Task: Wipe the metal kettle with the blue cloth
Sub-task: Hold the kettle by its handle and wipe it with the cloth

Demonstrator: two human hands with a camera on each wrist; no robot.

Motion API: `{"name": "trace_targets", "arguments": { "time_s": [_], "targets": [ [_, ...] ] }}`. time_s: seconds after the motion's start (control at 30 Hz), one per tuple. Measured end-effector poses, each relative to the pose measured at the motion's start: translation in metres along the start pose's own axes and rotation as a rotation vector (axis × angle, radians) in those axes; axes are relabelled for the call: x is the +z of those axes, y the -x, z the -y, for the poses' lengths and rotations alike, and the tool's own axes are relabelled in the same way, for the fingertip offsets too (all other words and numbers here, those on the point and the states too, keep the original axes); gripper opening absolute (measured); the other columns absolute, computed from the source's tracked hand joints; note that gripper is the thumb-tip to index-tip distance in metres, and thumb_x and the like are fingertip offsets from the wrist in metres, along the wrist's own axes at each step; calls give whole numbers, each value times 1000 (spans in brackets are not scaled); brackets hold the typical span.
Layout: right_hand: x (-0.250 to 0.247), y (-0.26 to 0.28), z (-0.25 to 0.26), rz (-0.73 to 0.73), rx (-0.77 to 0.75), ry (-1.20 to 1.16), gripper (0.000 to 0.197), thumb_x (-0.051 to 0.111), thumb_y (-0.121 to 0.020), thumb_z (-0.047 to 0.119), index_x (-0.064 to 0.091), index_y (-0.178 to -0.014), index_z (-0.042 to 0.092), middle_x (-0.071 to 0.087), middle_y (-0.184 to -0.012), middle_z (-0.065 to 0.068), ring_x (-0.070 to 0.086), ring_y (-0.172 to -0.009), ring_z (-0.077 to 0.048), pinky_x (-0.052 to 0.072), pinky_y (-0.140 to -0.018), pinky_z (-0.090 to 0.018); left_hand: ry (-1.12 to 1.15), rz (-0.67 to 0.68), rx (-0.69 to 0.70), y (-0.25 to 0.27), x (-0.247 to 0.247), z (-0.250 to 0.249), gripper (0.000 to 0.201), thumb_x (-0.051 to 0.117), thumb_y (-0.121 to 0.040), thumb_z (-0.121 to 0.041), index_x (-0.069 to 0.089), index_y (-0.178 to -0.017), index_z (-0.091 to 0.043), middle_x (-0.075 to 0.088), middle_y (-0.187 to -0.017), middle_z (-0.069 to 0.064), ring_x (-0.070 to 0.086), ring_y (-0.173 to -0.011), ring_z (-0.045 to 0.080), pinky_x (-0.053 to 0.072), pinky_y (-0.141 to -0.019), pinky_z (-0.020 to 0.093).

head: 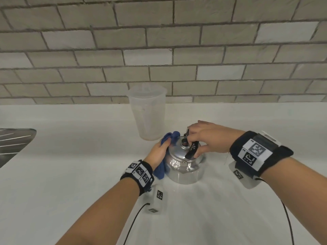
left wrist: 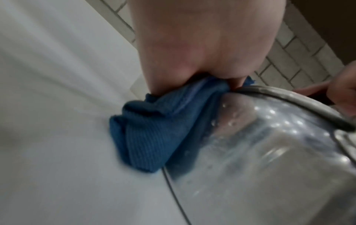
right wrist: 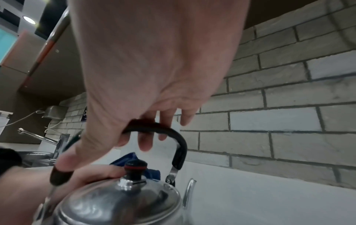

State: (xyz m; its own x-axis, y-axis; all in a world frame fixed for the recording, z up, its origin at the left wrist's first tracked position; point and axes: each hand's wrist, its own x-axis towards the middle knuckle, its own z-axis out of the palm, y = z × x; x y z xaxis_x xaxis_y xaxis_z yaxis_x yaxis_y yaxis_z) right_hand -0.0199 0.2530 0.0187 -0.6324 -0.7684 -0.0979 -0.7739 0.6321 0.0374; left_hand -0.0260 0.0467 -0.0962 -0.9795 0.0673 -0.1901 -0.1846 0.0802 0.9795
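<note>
A shiny metal kettle (head: 184, 165) stands upright on the white counter (head: 70, 174), near its middle. Its lid carries a black knob (right wrist: 134, 167) with a red ring. My right hand (head: 203, 140) grips the kettle's black arched handle (right wrist: 173, 134) from above. My left hand (head: 159, 152) holds the blue cloth (head: 164, 167) bunched against the kettle's left side. In the left wrist view the blue cloth (left wrist: 150, 129) lies folded between my palm and the wet kettle wall (left wrist: 269, 152). The spout (right wrist: 189, 188) points away from me.
A translucent plastic jug (head: 147, 112) stands just behind the kettle by the grey tiled wall (head: 159, 50). A steel sink drainer (head: 14, 144) sits at the counter's left edge, with a tap (right wrist: 38, 137) beyond it. Cables trail from both wrist bands.
</note>
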Motion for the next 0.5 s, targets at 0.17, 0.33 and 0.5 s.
{"name": "trace_targets", "arguments": {
  "time_s": [0.17, 0.33, 0.5],
  "targets": [
    [10, -9, 10, -69, 5, 20, 39, 55, -85, 56, 54, -108, 25, 49, -99, 9, 38, -101, -13, 35, -92, -27, 146, -84, 11, 5, 2, 5, 26, 49, -100, -27, 69, -107, -11, 73, -97, 7, 68, -92, 19, 52, -72, 20],
    [11, -39, 28, -152, 52, 86, 43, 48, -86, 60, 52, -105, 22, 41, -89, 10, 35, -88, -13, 36, -88, -32, 204, -159, -2, 9, -5, 15, 31, 47, -101, -31, 70, -98, -12, 74, -92, 10, 68, -89, 23, 51, -80, 30],
    [9, -66, 40, -147, 175, 7, 40, 49, -85, 62, 47, -91, 22, 56, -94, 3, 49, -92, -20, 38, -83, -38, 269, -194, 7, 17, -10, 21, 36, 45, -101, -34, 71, -100, -10, 73, -102, 19, 68, -94, 25, 50, -91, 38]
  ]
}}
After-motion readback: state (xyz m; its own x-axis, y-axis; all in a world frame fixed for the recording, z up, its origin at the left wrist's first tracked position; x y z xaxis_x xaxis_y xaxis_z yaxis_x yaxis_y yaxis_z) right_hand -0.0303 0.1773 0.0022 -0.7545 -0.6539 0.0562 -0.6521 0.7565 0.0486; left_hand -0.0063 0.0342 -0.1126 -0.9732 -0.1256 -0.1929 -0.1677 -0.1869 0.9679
